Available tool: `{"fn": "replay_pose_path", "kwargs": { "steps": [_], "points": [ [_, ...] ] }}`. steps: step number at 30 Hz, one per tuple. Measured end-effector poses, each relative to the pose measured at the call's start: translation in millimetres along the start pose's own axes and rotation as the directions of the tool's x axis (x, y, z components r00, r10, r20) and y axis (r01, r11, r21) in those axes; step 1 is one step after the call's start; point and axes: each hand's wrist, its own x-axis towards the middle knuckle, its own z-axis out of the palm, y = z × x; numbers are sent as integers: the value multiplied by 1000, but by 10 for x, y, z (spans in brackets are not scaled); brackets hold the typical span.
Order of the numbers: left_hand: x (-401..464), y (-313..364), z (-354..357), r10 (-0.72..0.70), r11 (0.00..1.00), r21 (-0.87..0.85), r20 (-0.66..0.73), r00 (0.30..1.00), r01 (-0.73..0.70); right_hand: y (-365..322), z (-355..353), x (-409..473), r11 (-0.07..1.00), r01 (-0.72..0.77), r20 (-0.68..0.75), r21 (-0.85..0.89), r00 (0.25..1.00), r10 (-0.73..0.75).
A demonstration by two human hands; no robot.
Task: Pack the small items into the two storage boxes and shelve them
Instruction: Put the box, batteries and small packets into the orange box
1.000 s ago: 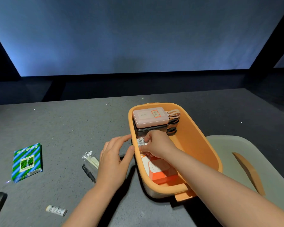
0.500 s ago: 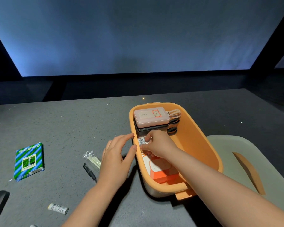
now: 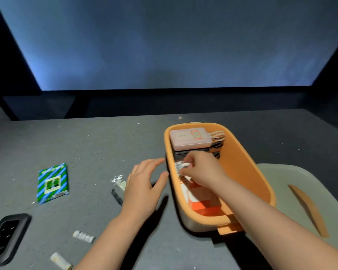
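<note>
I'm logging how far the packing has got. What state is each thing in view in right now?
orange box: open, upright, partly filled
pink power bank: in the box, stacked on a dark item
orange carton: in the box
small white item: pinched by the right hand inside the box
left hand: open, beside the box's wall
green striped packet: flat on the table, unpacked
white tube: lying on the table, unpacked
pale lid: off, beside the box

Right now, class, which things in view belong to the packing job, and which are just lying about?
Job:
- orange plastic storage box
- small white printed packet, in the right hand grip
- left hand, beside the box
- green-and-blue striped flat packet
- two small white tubes

Lying about:
- pale green lid
- black tray
</note>
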Motion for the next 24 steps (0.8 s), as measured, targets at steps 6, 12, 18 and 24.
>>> {"fn": "replay_pose_path", "kwargs": {
  "steps": [6, 12, 18, 24],
  "points": [
    [-295, -346, -623, -154, 970, 181, -76, 985, 165, -536, 31, -533, 956, 279, -287, 90, 926, -244],
    [-1093, -829, -1334, -335, 882, 291, -165, 927, 371, -934, 919, -879, 827, 537, -211, 167, 839, -502],
    [-1573, -960, -1486, -441, 809, 342, -186, 878, 479, -1198, 1507, -696, 685, 729, 287, 16, 653, -701],
    [-1631, -1003, -1334, -416, 782, 435, -170, 893, 447, -1504, 1618, -469, 475, 869, 602, -140, 456, -656]
  ]
}}
